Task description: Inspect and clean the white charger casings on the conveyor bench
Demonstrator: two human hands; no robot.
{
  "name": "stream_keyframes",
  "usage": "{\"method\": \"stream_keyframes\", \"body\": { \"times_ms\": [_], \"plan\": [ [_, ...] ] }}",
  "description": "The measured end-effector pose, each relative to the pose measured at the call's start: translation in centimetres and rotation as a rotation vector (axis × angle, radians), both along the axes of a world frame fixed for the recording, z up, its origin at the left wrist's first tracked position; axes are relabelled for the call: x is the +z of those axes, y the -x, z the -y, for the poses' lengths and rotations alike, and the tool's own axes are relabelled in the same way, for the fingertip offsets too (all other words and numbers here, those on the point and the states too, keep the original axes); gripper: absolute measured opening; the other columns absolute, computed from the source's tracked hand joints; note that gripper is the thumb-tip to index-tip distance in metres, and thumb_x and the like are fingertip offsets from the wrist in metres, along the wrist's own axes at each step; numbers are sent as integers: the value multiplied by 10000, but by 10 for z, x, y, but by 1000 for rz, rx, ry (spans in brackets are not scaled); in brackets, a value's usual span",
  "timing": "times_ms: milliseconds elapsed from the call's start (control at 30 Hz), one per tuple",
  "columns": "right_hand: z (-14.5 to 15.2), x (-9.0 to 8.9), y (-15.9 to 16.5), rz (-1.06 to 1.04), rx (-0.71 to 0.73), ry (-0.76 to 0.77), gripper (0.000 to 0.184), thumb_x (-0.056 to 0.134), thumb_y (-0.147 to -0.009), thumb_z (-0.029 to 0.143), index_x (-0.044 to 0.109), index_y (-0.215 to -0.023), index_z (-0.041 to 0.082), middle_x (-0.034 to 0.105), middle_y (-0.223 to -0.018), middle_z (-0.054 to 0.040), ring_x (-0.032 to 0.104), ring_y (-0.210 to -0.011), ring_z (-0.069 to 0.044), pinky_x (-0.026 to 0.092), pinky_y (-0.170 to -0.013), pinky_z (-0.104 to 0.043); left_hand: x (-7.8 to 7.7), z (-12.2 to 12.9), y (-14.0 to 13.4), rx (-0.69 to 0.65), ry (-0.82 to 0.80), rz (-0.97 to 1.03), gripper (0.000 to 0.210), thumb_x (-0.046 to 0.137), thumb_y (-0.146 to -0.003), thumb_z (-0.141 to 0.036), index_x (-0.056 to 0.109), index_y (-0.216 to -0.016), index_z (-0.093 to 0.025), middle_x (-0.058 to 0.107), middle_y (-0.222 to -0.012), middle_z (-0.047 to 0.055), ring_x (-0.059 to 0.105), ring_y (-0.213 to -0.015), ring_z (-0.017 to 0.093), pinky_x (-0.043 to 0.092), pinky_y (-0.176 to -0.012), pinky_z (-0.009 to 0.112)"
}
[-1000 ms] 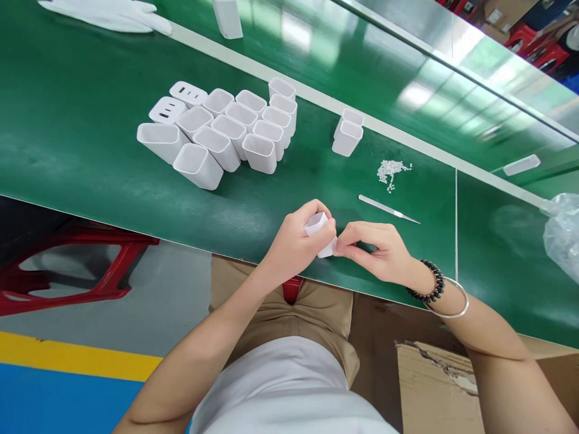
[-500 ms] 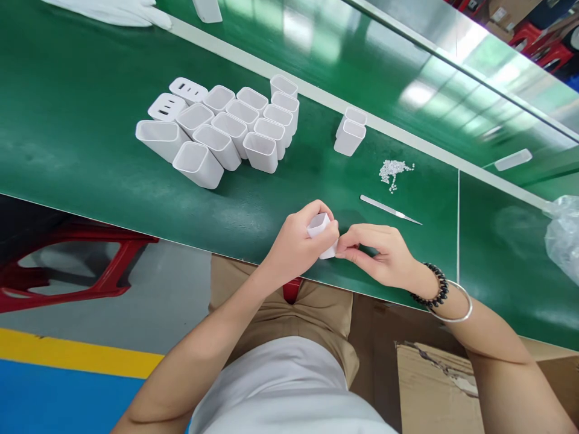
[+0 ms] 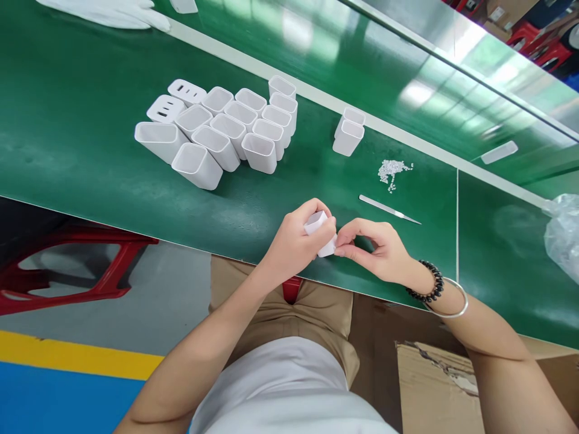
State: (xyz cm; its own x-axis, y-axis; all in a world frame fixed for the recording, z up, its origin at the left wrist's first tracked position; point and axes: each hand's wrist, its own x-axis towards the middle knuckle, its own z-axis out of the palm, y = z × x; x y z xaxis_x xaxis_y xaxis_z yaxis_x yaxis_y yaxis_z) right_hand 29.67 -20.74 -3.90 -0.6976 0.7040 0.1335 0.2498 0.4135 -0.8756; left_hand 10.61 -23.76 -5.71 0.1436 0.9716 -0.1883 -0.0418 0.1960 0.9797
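My left hand [image 3: 294, 241] is wrapped round a white plastic charger housing [image 3: 315, 223], held tilted above the front edge of the green table. At the housing's lower end, my right hand [image 3: 380, 250] has thumb and forefinger pinched together against it. Whatever lies between those fingertips is too small or hidden to make out. Beyond the right hand lies a pair of tweezers [image 3: 389, 209], pointing right. A little pile of small clear pieces [image 3: 391, 170] is spread behind the tweezers. Two white housings [image 3: 348, 141] stand upright together, left of the pile.
Several open white housings [image 3: 228, 129] are grouped at the left. Beside them, two pieces [image 3: 166, 110] show port slots on top. White gloves [image 3: 104, 12] lie at the far left, a clear plastic bag [image 3: 563, 235] at the right. A raised pale strip [image 3: 407, 146] crosses the table's back.
My right hand has shifted slightly up and left, its fingertips still pinched at the housing's end. My left hand keeps its hold, and the housing has barely moved.
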Motion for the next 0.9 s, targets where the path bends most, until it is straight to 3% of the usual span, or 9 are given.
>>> {"method": "stream_keyframes", "body": {
  "times_ms": [200, 667, 900],
  "plan": [
    [1, 0, 1, -44, 29, -80, 81, 666, -946, 160, 673, -1006, 214, 753, -940, 0, 676, -774, -107, 544, -715, -221, -2, 0, 0, 3, 21, 24, 158, 553, -911, -335, 538, -823, -205, 511, -685, -36, 488, -525, 86, 417, -391, 169],
    [0, -1, 2, -55, 87, -231, 104, 573, -990, 116, 638, -952, 188, 720, -868, -14, 647, -753, -99, 532, -708, -213, -2, 0, -1, 4, 17, 56, 168, 570, -925, -335, 557, -829, -198, 532, -668, -45, 499, -534, 75, 430, -391, 137],
    [1, -2, 0, -1, 77, -212, 86, 529, -1003, 145, 591, -967, 193, 702, -879, -17, 635, -742, -108, 529, -696, -220, -4, 1, -2, 47, -10, 54, 170, 587, -920, -345, 560, -833, -201, 541, -693, -39, 514, -536, 79, 434, -388, 146]
  ]
}}
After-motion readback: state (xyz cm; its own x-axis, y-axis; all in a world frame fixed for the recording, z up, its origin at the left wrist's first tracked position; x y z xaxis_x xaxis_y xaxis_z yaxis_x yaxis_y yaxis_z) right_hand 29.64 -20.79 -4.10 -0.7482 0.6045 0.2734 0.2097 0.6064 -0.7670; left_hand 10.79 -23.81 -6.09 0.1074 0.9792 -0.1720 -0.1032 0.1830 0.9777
